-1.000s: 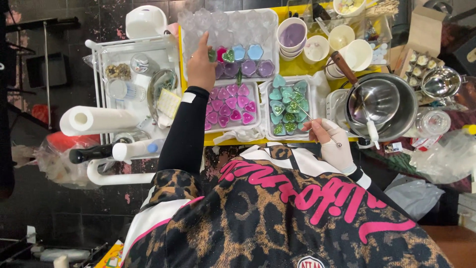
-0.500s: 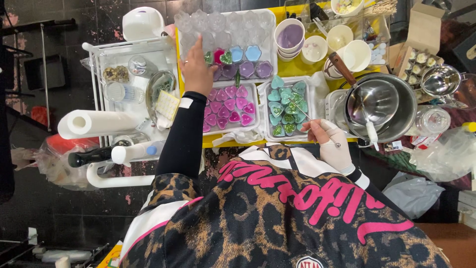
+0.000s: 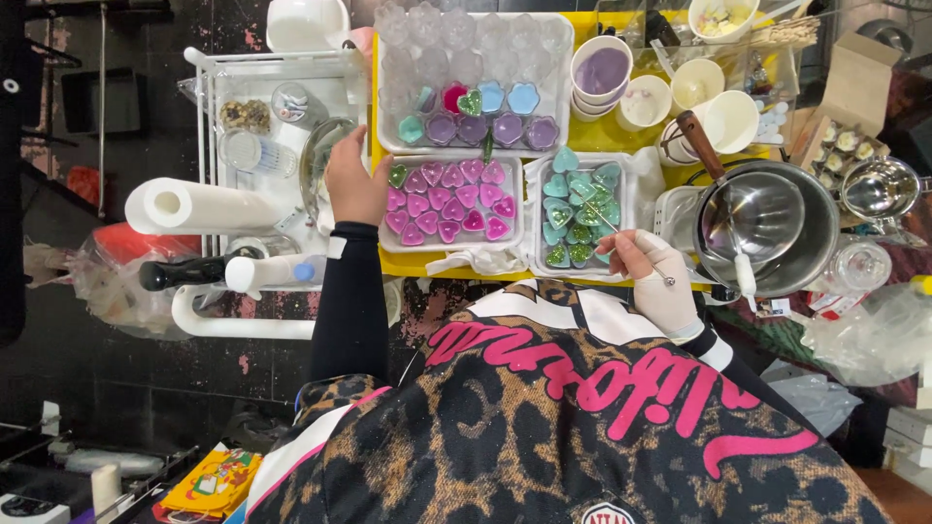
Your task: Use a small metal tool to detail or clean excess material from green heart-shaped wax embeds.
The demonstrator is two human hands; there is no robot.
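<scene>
Head view, only one there is. Landmark: yellow table (image 3: 602, 136), w/ three white trays on it.

Pink tray (image 3: 449, 202) sits near the table's front edge, packed w/ pink heart moulds. Teal tray (image 3: 580, 209) is right beside it, same front edge, full of teal hearts. Big clear tray (image 3: 473, 82) lies further back, mostly empty cups, one row filled in purple, blue and pink. Trays look lined up close so both hands reach w/o stretching.

Left hand (image 3: 355, 181) is at the table's left edge, touching the pink tray's left rim; fingers curled loosely round the rim, prob. steadying it. Black-sleeved forearm runs straight up to it, wrist level.

Right hand (image 3: 649, 274), white-gloved, is at the front edge by the teal tray. It's closed in a pinch on a thin stick (image 3: 607, 225), tip slanting down among the teal hearts, wrist bent back.

Steel pot (image 3: 767, 228) sits right of the teal tray; paper roll (image 3: 199, 207) on a white cart left of the table.
</scene>
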